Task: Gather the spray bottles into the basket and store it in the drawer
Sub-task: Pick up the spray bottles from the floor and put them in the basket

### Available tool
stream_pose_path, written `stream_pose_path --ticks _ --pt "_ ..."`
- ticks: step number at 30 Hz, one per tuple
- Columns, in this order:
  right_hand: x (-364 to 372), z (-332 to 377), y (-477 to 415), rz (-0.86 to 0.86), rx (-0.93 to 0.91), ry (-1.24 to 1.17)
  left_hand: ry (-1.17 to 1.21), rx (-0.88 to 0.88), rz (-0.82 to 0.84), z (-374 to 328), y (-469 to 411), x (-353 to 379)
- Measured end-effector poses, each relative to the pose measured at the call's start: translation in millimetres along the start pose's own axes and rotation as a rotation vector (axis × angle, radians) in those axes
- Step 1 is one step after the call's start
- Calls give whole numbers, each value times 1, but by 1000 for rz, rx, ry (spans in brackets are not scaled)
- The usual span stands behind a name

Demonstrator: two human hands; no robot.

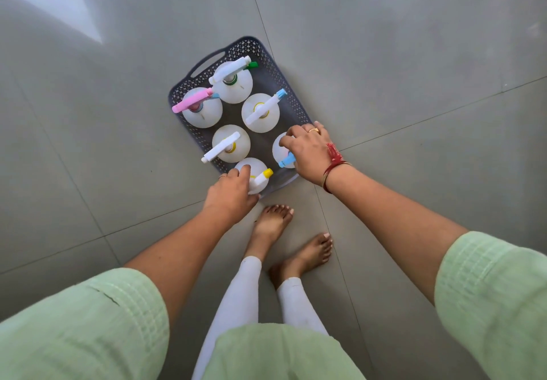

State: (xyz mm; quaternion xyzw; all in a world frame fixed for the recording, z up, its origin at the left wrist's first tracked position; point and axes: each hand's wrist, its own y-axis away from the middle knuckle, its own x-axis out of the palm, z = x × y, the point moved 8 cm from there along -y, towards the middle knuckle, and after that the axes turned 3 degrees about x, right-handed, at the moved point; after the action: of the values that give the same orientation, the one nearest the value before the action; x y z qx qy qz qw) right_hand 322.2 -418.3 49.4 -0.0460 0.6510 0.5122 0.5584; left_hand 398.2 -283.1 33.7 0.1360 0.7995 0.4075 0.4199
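Below, basket (291, 104) on floor (414, 68), six bottles upright inside. Left hand (229, 194) grip around yellow-nozzle bottle (257, 176); right hand (307, 148) grip around blue-nozzle bottle (281, 151).

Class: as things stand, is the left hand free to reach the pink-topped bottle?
Probably not at once: the left hand grips the yellow-nozzled bottle. Once it lets go, the pink-topped bottle stands uncovered in the basket.

Looked like home interior. Floor (414, 53) was large glossy grey tiles with thin grout lines, daylight patch reflected at upper left. Person stood barefoot (273, 222) in loose green tunic, white leggings. Household plastic basket (275, 62) sat directly on floor.
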Motion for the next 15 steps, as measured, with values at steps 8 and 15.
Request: stream_pose_path --ticks 8,15 --pt "-13 -12 24 -120 115 -303 -113 185 -208 -4 22 -36" --pt "-32 -61 105 -452 433 -690 -228 383 -271 -22 90 -66"
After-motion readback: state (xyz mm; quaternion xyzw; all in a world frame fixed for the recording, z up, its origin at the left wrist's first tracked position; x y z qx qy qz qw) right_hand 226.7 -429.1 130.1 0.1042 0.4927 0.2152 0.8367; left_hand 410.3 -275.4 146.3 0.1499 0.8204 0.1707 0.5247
